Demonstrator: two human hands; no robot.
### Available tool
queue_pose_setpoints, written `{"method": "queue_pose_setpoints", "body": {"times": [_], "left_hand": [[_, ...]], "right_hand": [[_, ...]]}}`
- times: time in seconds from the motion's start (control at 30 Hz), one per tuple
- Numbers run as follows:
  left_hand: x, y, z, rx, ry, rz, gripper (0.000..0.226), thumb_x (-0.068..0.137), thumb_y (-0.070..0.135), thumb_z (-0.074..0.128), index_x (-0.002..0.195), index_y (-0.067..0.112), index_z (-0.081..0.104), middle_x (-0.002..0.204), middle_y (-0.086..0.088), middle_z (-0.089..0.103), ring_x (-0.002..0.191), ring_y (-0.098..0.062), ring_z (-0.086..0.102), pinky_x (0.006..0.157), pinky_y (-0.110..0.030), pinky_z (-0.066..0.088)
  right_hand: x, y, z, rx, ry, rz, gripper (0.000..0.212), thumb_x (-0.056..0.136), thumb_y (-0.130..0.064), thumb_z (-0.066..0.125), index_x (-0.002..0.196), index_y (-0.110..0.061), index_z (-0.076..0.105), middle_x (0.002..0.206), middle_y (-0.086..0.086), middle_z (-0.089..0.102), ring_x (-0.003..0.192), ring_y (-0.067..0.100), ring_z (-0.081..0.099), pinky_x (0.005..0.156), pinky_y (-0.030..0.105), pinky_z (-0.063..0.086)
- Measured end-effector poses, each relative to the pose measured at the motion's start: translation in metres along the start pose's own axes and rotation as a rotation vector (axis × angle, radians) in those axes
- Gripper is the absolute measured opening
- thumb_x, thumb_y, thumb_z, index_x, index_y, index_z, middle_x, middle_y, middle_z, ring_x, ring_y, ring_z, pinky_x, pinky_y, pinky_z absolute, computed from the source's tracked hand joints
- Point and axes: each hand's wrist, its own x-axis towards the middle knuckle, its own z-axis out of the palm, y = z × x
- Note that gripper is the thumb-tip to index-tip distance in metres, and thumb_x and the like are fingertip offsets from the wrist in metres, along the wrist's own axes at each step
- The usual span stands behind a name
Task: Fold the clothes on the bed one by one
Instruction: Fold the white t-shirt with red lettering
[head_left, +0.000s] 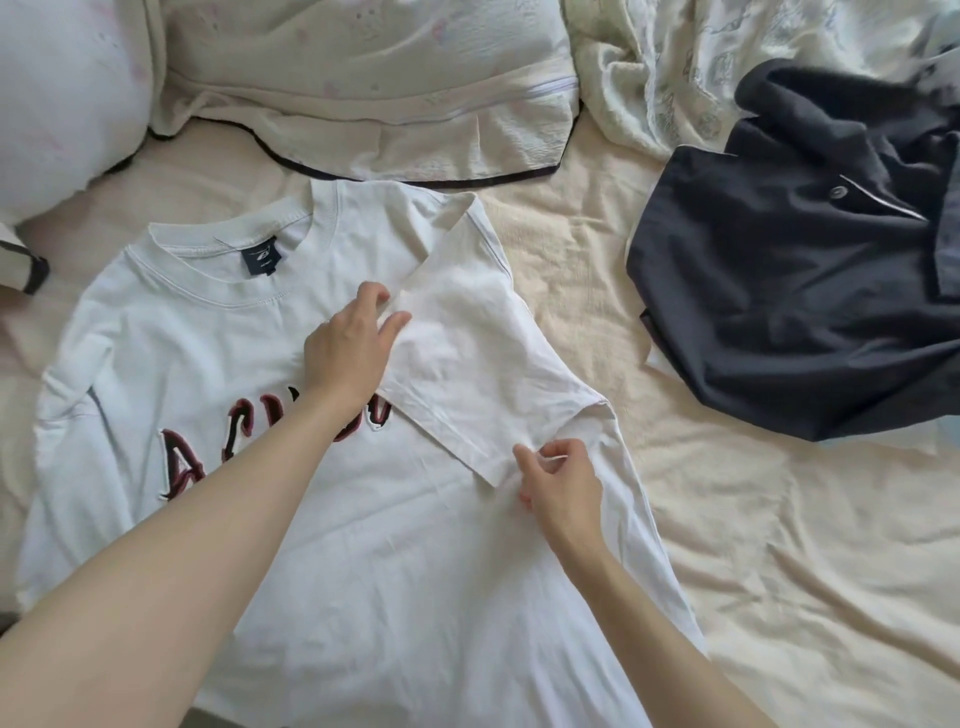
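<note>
White T-shirt (322, 519) flat at frame centre, right sleeve (467, 374) folded inward; my left hand (348, 348) presses open-palmed, my right hand (558, 475) pinches the hem at 5 o'clock: releasing unevenly risks springback.

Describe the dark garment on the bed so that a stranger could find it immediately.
Start from the cream bed sheet and look to its far right side, away from the white T-shirt in the middle. There lies a crumpled dark shirt, unfolded, with a button near its collar. It is the only dark piece; everything around it is white or pale.
</note>
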Motion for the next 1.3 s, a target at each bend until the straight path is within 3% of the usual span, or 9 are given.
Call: {"method": "queue_pose_setpoints", "body": {"times": [0.1,0.2,0.33,0.53,0.73,0.87,1.0,1.13,1.3], "left_hand": [[-0.007,-0.014,0.002,0.055,0.055,0.014,0.039,0.098,0.037,0.045,0.121,0.006,0.048,0.116,-0.013,0.061,0.092,-0.039,0.059,0.070,-0.043,0.041],[-0.010,-0.023,0.010,0.119,0.169,0.124,0.042,0.096,0.032,0.040,0.127,0.005,0.047,0.119,-0.020,0.054,0.100,-0.040,0.053,0.077,-0.050,0.044],[-0.040,-0.026,0.037,0.269,0.184,0.348,0.047,0.097,0.032,0.032,0.143,0.017,0.033,0.148,-0.015,0.031,0.134,-0.035,0.031,0.105,-0.054,0.025],[-0.043,-0.045,0.066,0.391,0.035,0.350,0.053,0.097,0.041,0.024,0.148,0.027,0.021,0.156,-0.007,0.022,0.143,-0.029,0.015,0.114,-0.055,0.008],[-0.049,-0.034,0.061,0.412,-0.022,0.269,0.055,0.096,0.042,0.013,0.148,0.028,0.011,0.158,-0.006,0.015,0.145,-0.031,0.011,0.112,-0.055,0.000],[-0.099,-0.050,0.053,0.302,-0.001,0.205,0.054,0.093,0.037,0.027,0.143,0.022,0.039,0.152,-0.010,0.032,0.140,-0.036,0.026,0.111,-0.055,0.009],[-0.191,-0.097,0.053,0.284,-0.073,0.237,0.053,0.094,0.036,0.028,0.145,0.021,0.028,0.152,-0.006,0.032,0.142,-0.029,0.020,0.113,-0.050,0.014],[-0.246,-0.121,0.040,0.167,-0.118,0.242,0.046,0.094,0.030,0.030,0.138,0.019,0.037,0.147,-0.007,0.041,0.140,-0.024,0.026,0.112,-0.043,0.018],[-0.255,-0.137,-0.004,-0.139,0.129,0.115,0.034,0.090,0.009,0.038,0.119,0.009,0.056,0.125,-0.012,0.057,0.124,-0.024,0.044,0.103,-0.033,0.034]], "right_hand": [[0.001,-0.001,-0.003,-0.371,0.265,-0.450,0.018,0.092,-0.031,0.053,0.093,-0.013,0.054,0.081,-0.004,0.056,0.080,0.020,0.056,0.072,0.026,0.036],[0.022,-0.006,0.005,-0.645,0.326,-0.985,0.029,0.089,-0.024,0.045,0.105,-0.007,0.061,0.104,0.008,0.063,0.101,0.029,0.058,0.089,0.035,0.042],[0.053,-0.027,0.021,-0.905,0.204,-1.155,0.048,0.090,-0.024,0.038,0.132,-0.002,0.048,0.141,0.021,0.045,0.134,0.037,0.040,0.110,0.050,0.031],[0.103,-0.037,0.041,-1.110,0.119,-1.116,0.061,0.095,-0.045,0.030,0.146,-0.013,0.035,0.153,0.015,0.030,0.142,0.031,0.026,0.117,0.041,0.010],[0.086,-0.027,0.049,-1.106,0.166,-1.012,0.061,0.094,-0.044,0.027,0.149,-0.016,0.028,0.156,0.014,0.022,0.144,0.030,0.020,0.115,0.044,0.002],[0.035,0.027,0.050,-1.114,0.116,-0.957,0.057,0.096,-0.042,0.028,0.147,-0.017,0.027,0.154,0.014,0.028,0.142,0.031,0.024,0.113,0.047,0.007],[-0.013,0.079,0.054,-1.147,0.105,-0.878,0.055,0.099,-0.045,0.018,0.143,-0.015,0.032,0.149,0.017,0.036,0.139,0.030,0.021,0.110,0.045,0.013],[-0.052,0.090,0.070,-1.184,0.054,-0.823,0.054,0.097,-0.043,0.023,0.142,-0.014,0.033,0.148,0.016,0.039,0.138,0.029,0.021,0.108,0.050,0.015],[-0.092,0.068,0.123,-1.200,-0.068,-0.907,0.053,0.094,-0.037,0.028,0.141,-0.016,0.034,0.148,0.014,0.039,0.139,0.030,0.030,0.113,0.051,0.020]]}}
